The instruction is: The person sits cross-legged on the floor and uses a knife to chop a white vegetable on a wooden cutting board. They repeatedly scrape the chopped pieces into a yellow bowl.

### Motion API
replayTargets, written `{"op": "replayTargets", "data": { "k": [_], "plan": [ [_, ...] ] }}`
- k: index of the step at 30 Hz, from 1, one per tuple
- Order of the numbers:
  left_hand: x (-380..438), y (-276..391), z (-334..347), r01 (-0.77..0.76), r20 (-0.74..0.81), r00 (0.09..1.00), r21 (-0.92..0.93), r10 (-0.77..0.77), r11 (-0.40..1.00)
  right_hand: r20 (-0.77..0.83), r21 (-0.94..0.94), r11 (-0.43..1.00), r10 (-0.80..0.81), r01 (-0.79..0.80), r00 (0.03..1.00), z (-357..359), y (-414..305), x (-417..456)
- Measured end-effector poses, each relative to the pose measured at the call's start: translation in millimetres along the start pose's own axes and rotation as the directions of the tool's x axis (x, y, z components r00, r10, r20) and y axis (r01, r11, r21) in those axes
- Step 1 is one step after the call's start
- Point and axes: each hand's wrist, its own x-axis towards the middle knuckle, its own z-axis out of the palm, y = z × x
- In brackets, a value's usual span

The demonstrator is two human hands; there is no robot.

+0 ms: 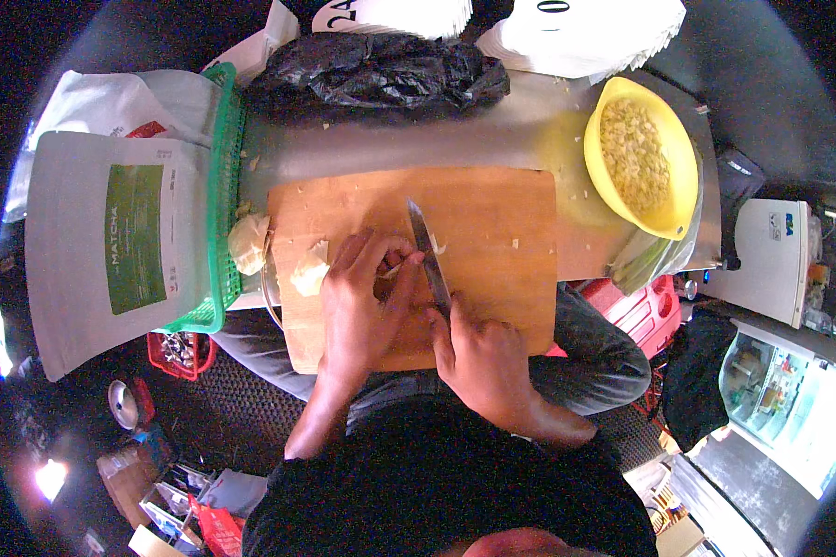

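Observation:
A wooden cutting board (501,209) lies before me at the edge of a metal table. My right hand (488,348) grips a knife (428,254), its blade pointing away from me and slightly left. Left of the blade, my left hand (366,292) is curled, thumb and fingertips together beside the steel. A small pale piece (390,271) shows within its fingers, mostly hidden; it may be a garlic clove. Papery pale peel or bulb (311,268) lies left of that hand. A pale bulb (250,244), probably garlic, rests at the board's left edge.
A yellow bowl (684,167) of chopped pale pieces stands back right, a plastic bag (651,257) under its near side. At left, a green basket (226,209) holds printed pouches (76,230). A black plastic bag (383,73) and stacked white cards (578,42) lie behind.

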Motion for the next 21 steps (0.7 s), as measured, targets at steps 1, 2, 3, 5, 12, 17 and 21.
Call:
{"op": "replayTargets", "data": {
  "k": [1,2,3,5,12,17,21],
  "plan": [
    [0.0,-0.3,-0.1,0.017,0.003,1.000,-0.027,-0.017,0.999,0.017,-0.014,1.000,0.011,-0.010,1.000,-1.0,-1.2,-0.2],
    [0.0,-0.8,-0.2,0.033,0.006,0.999,-0.054,-0.033,0.998,0.020,-0.002,1.000,0.006,-0.006,1.000,0.5,0.6,-0.9],
    [0.0,-0.9,0.2,0.050,0.011,0.999,-0.084,-0.050,0.995,0.024,0.008,1.000,0.004,-0.004,1.000,2.7,4.2,-2.4],
    [0.7,-0.3,0.1,0.059,0.013,0.998,-0.099,-0.058,0.993,0.025,0.019,1.000,0.005,-0.005,1.000,5.6,7.0,-4.0],
    [2.6,-0.5,1.8,0.050,-0.010,0.999,-0.083,-0.051,0.995,0.000,0.108,0.994,0.021,-0.021,1.000,4.9,6.6,-1.8],
    [3.4,0.1,1.3,0.029,-0.018,0.999,-0.072,-0.031,0.997,-0.016,0.115,0.993,0.020,-0.018,1.000,7.8,8.3,-3.8],
    [4.4,3.9,-0.6,0.030,-0.010,0.999,-0.057,-0.031,0.998,-0.023,0.113,0.994,0.011,-0.009,1.000,5.2,7.2,-2.2]
  ]
}}
